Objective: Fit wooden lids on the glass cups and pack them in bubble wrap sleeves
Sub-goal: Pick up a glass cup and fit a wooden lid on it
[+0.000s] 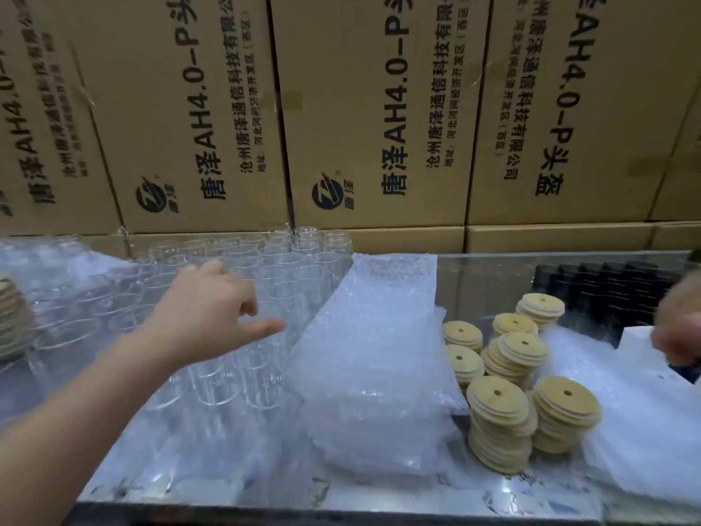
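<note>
2 hands: left hand (212,309) over the glass cups (299,256), right hand (679,328) at right edge.
Left: fingers loosely spread, thumb out, holding nothing; likely reaching for 1 cup.
Right: blurred above a white sheet (645,411); grip unclear.
Cups: upright, packed together, unlidded, at left.
Sleeves: bubble wrap sleeves (379,354) stacked flat, centre.
Lids: wooden lids (500,411) stacked right of sleeves; order likely keeps reaches short.

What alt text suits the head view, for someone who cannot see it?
A person's left hand reaches over rows of glass cups. To their right lie a stack of bubble wrap sleeves and piles of wooden lids; the blurred right hand sits at the frame's edge.
</note>
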